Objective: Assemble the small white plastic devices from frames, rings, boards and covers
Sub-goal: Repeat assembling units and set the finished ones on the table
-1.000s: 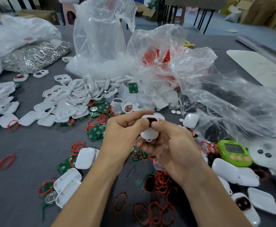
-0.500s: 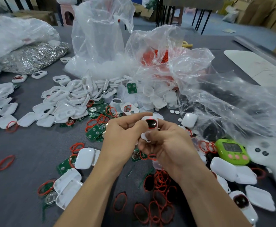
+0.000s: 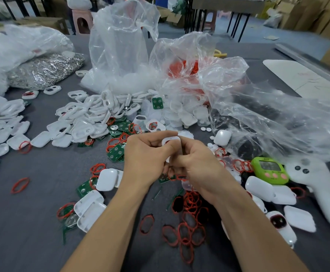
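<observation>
Head view shows left hand (image 3: 146,158) and right hand (image 3: 197,165) pinched together on a white frame (image 3: 171,141) at frame centre, where uneven thumb pressure could pop its red ring (image 3: 168,142) out

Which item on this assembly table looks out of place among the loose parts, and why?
The green timer at the right, lying beside a white handheld controller. Everything else on the grey table is a device part: white frames, red rings, green boards. Nothing looks broken.
</observation>
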